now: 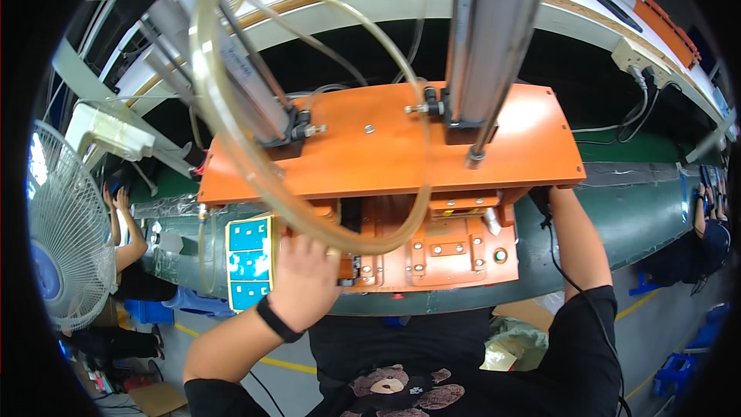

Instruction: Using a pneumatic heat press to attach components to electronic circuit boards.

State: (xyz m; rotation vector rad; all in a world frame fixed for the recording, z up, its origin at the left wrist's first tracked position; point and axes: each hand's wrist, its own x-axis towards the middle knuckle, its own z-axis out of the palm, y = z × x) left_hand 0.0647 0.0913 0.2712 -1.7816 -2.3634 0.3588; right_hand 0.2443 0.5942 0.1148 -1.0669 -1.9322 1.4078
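While my left hand (303, 282) rests palm-down beside the blue panel (249, 266), probably steadying something, I can't tell its grip; right hand's grip is hidden by the orange machine (370, 158). Panel sits at the bench's (633, 201) near edge, likely for easy reach.

We see bright light glaring off the flat orange metal plate (347, 154) mid-frame; the looping yellowish clear tube (207, 62) at upper left looks soft, and straight edges bow toward black corners.
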